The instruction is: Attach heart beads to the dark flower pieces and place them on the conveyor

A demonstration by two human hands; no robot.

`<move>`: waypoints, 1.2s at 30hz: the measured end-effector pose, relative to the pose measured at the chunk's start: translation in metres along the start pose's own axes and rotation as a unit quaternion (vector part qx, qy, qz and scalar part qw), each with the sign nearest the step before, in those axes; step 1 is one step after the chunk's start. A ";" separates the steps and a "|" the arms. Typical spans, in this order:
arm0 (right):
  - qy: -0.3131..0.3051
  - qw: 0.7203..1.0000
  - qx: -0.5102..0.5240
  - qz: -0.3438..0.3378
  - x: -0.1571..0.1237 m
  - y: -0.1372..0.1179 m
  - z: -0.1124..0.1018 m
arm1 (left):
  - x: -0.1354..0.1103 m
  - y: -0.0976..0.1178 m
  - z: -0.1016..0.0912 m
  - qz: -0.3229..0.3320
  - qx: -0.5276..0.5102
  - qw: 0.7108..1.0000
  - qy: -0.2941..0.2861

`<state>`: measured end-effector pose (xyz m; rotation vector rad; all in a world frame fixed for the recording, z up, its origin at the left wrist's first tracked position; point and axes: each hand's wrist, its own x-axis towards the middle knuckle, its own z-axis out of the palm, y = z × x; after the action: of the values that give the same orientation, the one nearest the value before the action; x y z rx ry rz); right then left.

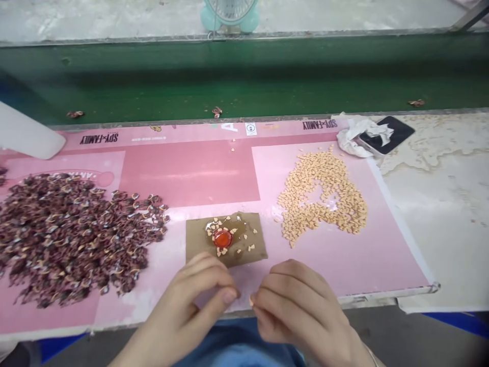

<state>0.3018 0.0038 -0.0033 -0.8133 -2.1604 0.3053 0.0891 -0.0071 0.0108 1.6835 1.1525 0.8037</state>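
Note:
My right hand pinches a small peach-coloured kernel between thumb and fingertips. My left hand sits just left of it, fingers curled, with nothing visible in them. Directly above the hands lies a brown cardboard square smeared with amber liquid. A round red cap rests on it among scattered kernels. To the left spreads a heap of dark maroon husks. To the right lies a ring-shaped heap of peach kernels.
Everything lies on a pink printed mat. Crumpled tissue and a black square object sit at its far right corner. A white plastic object overhangs the far left. Beyond lies a green strip.

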 end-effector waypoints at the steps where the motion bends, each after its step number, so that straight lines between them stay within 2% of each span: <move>1: -0.005 1.000 -0.001 -0.014 0.003 -0.003 0.003 | -0.001 -0.001 0.006 -0.019 -0.026 0.999 0.001; 4: -0.013 0.999 -0.001 -0.040 0.008 -0.003 0.005 | -0.005 -0.008 0.012 -0.059 -0.078 0.995 0.008; 8: -0.040 0.998 0.010 -0.041 0.007 0.001 0.003 | -0.011 -0.016 0.009 -0.078 -0.135 0.988 -0.007; 12: -0.040 0.997 0.064 -0.003 0.000 0.000 0.010 | -0.014 -0.021 0.010 -0.072 -0.176 0.982 -0.021; 15: -0.013 0.994 0.097 0.053 -0.005 -0.004 0.019 | -0.016 -0.023 0.013 -0.041 -0.179 0.983 0.003; 19: 0.024 0.988 0.113 0.102 -0.007 -0.011 0.028 | -0.016 -0.024 0.015 -0.003 -0.135 0.990 0.041; 27: 0.019 0.982 0.115 0.151 -0.009 -0.022 0.036 | -0.018 -0.022 0.014 0.043 -0.029 0.996 0.072; 36: 0.040 0.978 0.099 0.181 -0.012 -0.025 0.045 | -0.017 -0.023 0.021 0.079 0.094 0.981 0.149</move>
<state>0.2620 -0.0212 -0.0287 -1.0821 -1.8643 0.6496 0.0940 -0.0262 -0.0183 1.8714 1.3437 1.1039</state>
